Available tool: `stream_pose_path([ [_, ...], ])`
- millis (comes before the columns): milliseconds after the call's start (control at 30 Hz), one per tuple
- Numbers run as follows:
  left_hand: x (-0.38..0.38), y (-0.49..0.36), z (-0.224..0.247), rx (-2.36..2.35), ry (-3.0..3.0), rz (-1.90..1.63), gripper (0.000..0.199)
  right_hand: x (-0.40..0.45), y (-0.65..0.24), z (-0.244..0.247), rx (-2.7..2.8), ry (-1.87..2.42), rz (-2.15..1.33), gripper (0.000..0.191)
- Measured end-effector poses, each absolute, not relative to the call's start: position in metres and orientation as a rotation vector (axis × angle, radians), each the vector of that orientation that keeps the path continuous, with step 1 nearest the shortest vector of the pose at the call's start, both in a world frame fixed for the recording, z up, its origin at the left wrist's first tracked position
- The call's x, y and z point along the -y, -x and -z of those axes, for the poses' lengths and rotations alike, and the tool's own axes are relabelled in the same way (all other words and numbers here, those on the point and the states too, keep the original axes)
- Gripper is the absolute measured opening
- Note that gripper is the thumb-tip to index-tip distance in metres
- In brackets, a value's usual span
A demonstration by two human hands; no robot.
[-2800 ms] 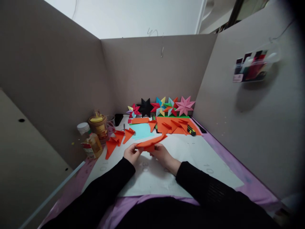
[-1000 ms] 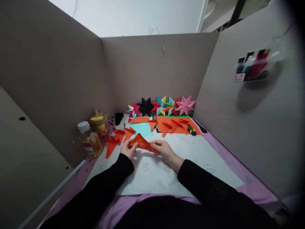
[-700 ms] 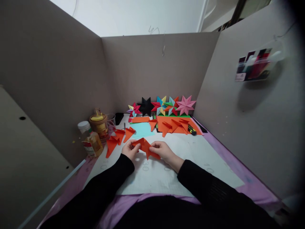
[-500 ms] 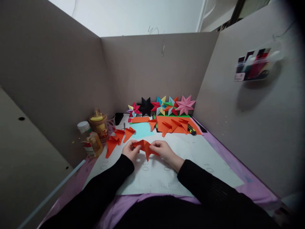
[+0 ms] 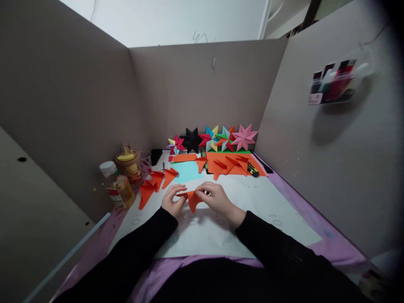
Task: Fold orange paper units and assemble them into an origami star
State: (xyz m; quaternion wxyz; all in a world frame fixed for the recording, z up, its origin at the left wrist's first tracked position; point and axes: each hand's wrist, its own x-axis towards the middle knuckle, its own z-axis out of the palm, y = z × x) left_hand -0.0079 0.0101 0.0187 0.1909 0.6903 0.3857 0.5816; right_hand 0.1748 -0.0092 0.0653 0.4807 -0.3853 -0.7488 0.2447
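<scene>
Between my two hands is a folded orange paper piece (image 5: pixel 193 201), held just above the white sheet (image 5: pixel 205 242). My left hand (image 5: pixel 173 201) pinches its left point between thumb and fingers. At its upper right, my right hand (image 5: pixel 217 200) grips the paper with thumb and fingertips, covering part of that side. A fold hangs down in the middle as a pointed flap. To the left lie several similar folded orange pieces (image 5: pixel 147 194), and more folded orange pieces (image 5: pixel 220 167) rest at the back on flat orange paper (image 5: pixel 212 157).
Paper stars (image 5: pixel 245 138) lean along the back panel. Light blue paper (image 5: pixel 188 171) lies behind my hands, and a yellow-black cutter (image 5: pixel 253 170) at the back right. A glue bottle (image 5: pixel 121 191) and a brown tub (image 5: pixel 128 167) stand at the left. Grey panels (image 5: pixel 202 84) surround the table.
My right hand has shifted slightly left and up along the paper, its fingers more raised. The paper's right wing, spread out before, is now partly hidden and bent. My left fingers have lifted slightly.
</scene>
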Motion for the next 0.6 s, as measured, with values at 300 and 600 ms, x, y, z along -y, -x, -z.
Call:
stream_pose_path([
  [300,0.005,0.003,-0.028,-0.878,-2.119,-1.746,0.016,0.014,-0.171,-0.063,1.986,0.882,-0.463,0.019],
  [600,0.001,0.005,-0.025,-0.814,-2.203,-1.811,0.017,0.014,-0.169,-0.061,1.993,0.847,-0.425,0.017],
])
